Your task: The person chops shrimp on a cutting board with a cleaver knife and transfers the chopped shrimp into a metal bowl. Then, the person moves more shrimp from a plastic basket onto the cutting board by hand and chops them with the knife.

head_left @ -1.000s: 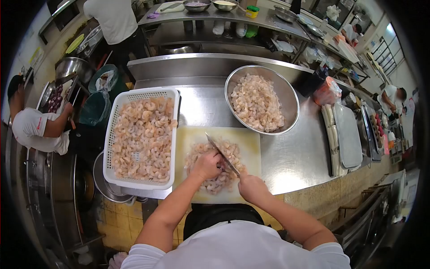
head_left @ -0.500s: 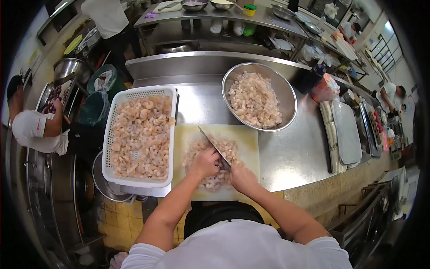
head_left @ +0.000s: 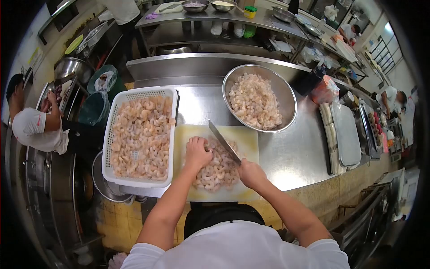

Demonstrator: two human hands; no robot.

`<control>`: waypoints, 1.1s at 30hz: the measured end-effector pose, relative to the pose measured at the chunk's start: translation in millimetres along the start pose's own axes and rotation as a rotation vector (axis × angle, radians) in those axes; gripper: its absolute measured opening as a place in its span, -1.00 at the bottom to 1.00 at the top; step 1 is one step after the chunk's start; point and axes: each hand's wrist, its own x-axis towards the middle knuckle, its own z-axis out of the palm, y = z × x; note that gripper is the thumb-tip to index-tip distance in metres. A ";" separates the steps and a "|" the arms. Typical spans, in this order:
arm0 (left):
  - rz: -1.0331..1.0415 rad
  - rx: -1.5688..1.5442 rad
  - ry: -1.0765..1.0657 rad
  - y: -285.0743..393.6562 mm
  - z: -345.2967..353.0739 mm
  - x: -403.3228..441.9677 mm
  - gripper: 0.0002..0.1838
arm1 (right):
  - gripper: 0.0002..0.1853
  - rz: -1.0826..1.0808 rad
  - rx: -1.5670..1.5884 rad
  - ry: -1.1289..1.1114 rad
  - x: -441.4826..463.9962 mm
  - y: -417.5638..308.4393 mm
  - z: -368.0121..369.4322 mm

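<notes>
My right hand (head_left: 253,174) grips a kitchen knife (head_left: 222,140) by its handle. Its blade slants up and left across a heap of peeled shrimp (head_left: 219,168) on the cutting board (head_left: 248,139), which is white with yellow stains. On the heap's left side rests my left hand (head_left: 198,153), fingers bent and close together over shrimp, apart from the blade; the fingertips are partly hidden. Left of the board stands a white perforated basket (head_left: 105,154) full of whole shrimp (head_left: 139,134). Behind the board, to the right, a steel bowl (head_left: 290,112) holds cut shrimp pieces (head_left: 255,101).
A steel worktable (head_left: 286,157) lies under everything, with a raised back ledge (head_left: 179,62). Stacked trays (head_left: 346,134) stand at its right end, near an orange-and-white bag (head_left: 326,88). A co-worker (head_left: 38,127) works at the left. Green bins (head_left: 95,110) stand beyond the basket.
My left hand has moved up and left, away from the blade. My right hand has shifted slightly right with the knife, uncovering more shrimp. A co-worker at the back left has moved.
</notes>
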 end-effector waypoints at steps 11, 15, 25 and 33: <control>0.220 -0.121 -0.074 -1.8 -0.1 -21.7 -0.72 | -0.77 -0.012 0.048 0.107 -10.6 -6.3 2.6; 0.403 -0.181 -0.103 5.5 -3.8 -24.7 -0.74 | -0.77 0.055 0.051 0.037 -35.5 -33.3 -22.3; 0.505 -0.222 -0.095 5.4 -0.2 -32.1 -0.77 | -0.77 -0.012 -0.031 0.006 -27.2 -38.8 -16.8; 0.552 -0.213 -0.122 -7.4 19.1 -34.7 -0.79 | -0.77 -0.050 -0.073 0.019 7.7 -11.5 36.7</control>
